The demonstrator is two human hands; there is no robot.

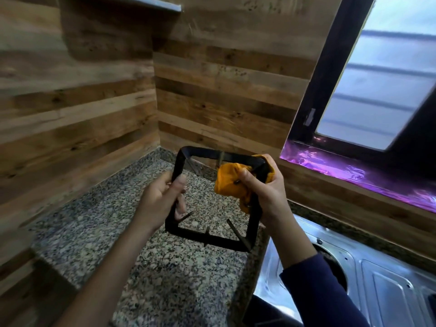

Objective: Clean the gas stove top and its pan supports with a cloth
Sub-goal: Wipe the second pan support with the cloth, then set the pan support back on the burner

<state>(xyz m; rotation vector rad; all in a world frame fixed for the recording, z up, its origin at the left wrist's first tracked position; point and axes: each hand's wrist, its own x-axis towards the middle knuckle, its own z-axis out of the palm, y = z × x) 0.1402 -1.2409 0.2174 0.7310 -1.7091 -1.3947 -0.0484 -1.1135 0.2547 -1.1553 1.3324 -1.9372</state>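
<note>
A square black pan support (200, 237) with inward prongs is held up in the air over the granite counter. My left hand (160, 199) grips its left bar. My right hand (264, 187) holds an orange cloth (230, 182) wrapped around the support's right bar and upper right corner. The steel gas stove top (368, 279) lies at the lower right, with a round burner opening partly hidden by my right sleeve.
The speckled granite counter (122, 227) fills the corner below the support. Wood-patterned walls (224, 90) close it in at left and behind. A window with a dark frame (313, 100) and a purple-lit sill (354, 171) sits at the right.
</note>
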